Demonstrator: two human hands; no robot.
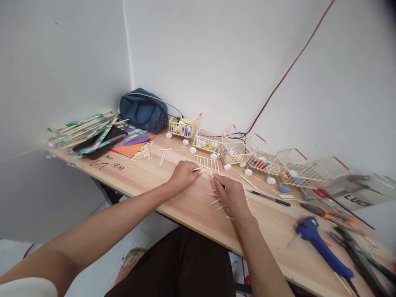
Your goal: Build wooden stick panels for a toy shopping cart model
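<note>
My left hand [183, 175] is closed in a pinch on a thin wooden stick [198, 168] lying over the wooden table [148, 181]. My right hand [230, 194] is closed too, its fingertips pressed on the near end of a small ladder-like stick frame [208, 163] that lies flat on the table. Several loose short sticks [215, 201] are scattered under and beside my right hand.
A row of small stick-built carts [235, 152] with white wheels runs along the wall. A blue bag [143, 109], bundled sticks [83, 128] and coloured paper [133, 146] sit at the far left. A black pen [268, 198], a blue glue gun [323, 246] and pliers [334, 214] lie at the right.
</note>
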